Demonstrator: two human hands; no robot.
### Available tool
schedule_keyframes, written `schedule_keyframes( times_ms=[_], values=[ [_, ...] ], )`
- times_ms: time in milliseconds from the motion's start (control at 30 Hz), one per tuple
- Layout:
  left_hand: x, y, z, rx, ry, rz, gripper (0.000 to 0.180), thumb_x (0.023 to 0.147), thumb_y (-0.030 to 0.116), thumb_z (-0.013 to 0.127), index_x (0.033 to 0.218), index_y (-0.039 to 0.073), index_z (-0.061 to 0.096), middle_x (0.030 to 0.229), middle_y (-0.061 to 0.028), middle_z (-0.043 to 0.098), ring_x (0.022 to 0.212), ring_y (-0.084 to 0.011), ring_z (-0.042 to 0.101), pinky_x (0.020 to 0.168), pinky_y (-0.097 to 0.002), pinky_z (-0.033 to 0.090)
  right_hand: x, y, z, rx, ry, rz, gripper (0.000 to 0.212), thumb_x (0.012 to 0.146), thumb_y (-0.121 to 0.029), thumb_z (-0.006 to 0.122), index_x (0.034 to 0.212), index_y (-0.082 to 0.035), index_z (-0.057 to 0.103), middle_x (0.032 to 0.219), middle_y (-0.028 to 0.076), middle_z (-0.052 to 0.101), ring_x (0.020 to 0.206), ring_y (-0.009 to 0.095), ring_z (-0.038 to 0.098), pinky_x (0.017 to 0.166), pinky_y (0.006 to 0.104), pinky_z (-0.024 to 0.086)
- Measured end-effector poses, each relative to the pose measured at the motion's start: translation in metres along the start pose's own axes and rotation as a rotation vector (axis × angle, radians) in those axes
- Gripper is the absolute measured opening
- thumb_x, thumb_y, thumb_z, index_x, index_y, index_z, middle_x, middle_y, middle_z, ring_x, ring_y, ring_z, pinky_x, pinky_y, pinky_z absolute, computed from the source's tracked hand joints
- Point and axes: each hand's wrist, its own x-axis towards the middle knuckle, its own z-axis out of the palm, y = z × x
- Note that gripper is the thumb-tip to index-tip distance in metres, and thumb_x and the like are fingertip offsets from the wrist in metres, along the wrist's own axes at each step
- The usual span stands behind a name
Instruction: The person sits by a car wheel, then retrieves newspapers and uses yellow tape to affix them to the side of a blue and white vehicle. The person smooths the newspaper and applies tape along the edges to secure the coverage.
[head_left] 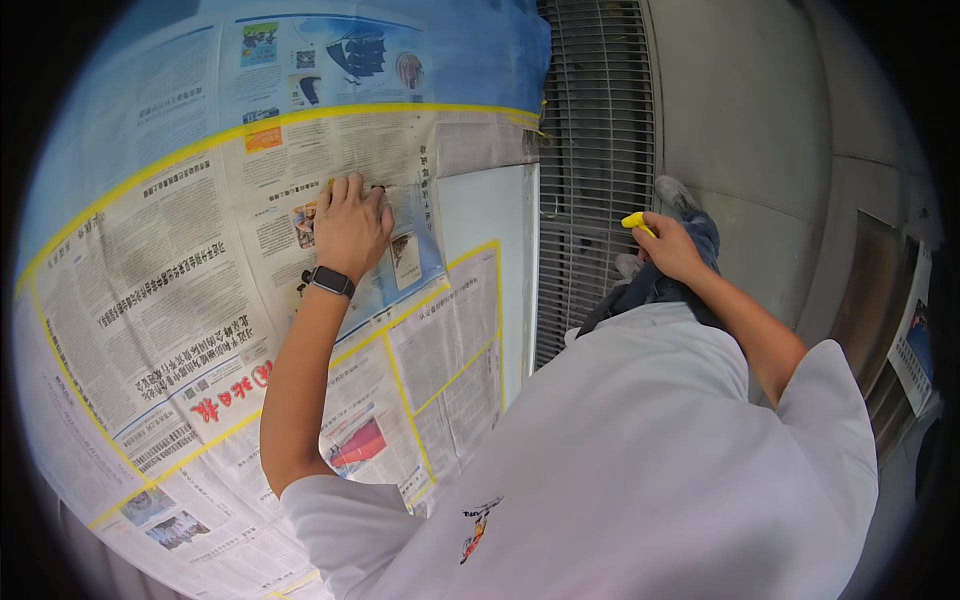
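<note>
My left hand [350,225], with a dark watch on its wrist, presses flat against sheets of newspaper [160,290] that cover a surface in front of me. Its fingertips rest on a short strip of yellow tape [332,184] at the edge of one sheet. Longer lines of yellow tape [330,113] join the sheets. My right hand [668,245] is lowered at my side, away from the paper, with its fingers closed around a small yellow object [634,221], possibly a tape roll or a cutter.
A bare white panel [485,215] shows at the right edge of the newspaper. Beside it stands a metal grille [592,150], then a grey floor [745,120]. My white shirt fills the lower right. More paper leans at the far right [912,345].
</note>
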Motion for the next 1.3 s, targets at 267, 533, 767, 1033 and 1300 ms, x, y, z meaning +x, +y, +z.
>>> schedule_keyframes(
  times_ms=[267,533,767,1033,1300],
  values=[
    [-0.024,-0.023,-0.026,-0.006,0.009,0.010,0.041,0.094,0.032,0.062,0.132,0.017,0.068,0.118,-0.0077,0.058,0.114,-0.0246,0.052,0.102,-0.0413,0.038,0.013,-0.014,0.009,-0.007,-0.038,-0.027,0.025,0.098,-0.024,0.061,0.107,-0.001,0.066,0.075,0.006,0.070,0.066,0.016,0.068,0.065,0.0325,0.052],
    [-0.020,-0.020,-0.030,-0.048,0.011,-0.071,0.033,0.093,0.031,0.061,0.119,0.014,0.073,0.114,-0.0074,0.060,0.113,-0.0245,0.053,0.101,-0.0410,0.039,0.023,-0.025,0.016,-0.062,-0.105,-0.042,0.023,0.100,-0.019,0.061,0.112,0.000,0.065,0.074,0.003,0.066,0.064,0.011,0.064,0.061,0.0293,0.051],
    [-0.011,-0.012,-0.018,-0.034,0.001,-0.050,0.029,0.094,0.032,0.061,0.111,0.016,0.077,0.106,-0.0058,0.060,0.109,-0.0242,0.053,0.096,-0.0400,0.039,0.034,-0.022,0.017,-0.045,-0.155,-0.097,0.021,0.101,-0.018,0.061,0.112,0.000,0.064,0.075,0.001,0.063,0.065,0.009,0.063,0.059,0.0271,0.050],
    [-0.017,-0.029,-0.038,-0.118,0.053,-0.021,0.027,0.092,0.030,0.061,0.103,0.013,0.079,0.106,-0.0050,0.062,0.107,-0.0241,0.053,0.096,-0.0406,0.039,0.027,-0.022,-0.001,-0.041,-0.085,-0.036,0.023,0.097,-0.021,0.061,0.107,-0.001,0.065,0.076,0.006,0.068,0.065,0.015,0.068,0.063,0.0333,0.052],
    [-0.031,-0.044,-0.066,-0.047,0.012,-0.077,0.030,0.094,0.033,0.061,0.112,0.018,0.080,0.113,-0.0051,0.062,0.110,-0.0251,0.053,0.097,-0.0408,0.038,0.029,-0.037,-0.005,-0.087,-0.094,-0.067,0.024,0.097,-0.021,0.061,0.108,0.000,0.065,0.075,0.006,0.068,0.066,0.015,0.068,0.064,0.0337,0.053]
  ],
)
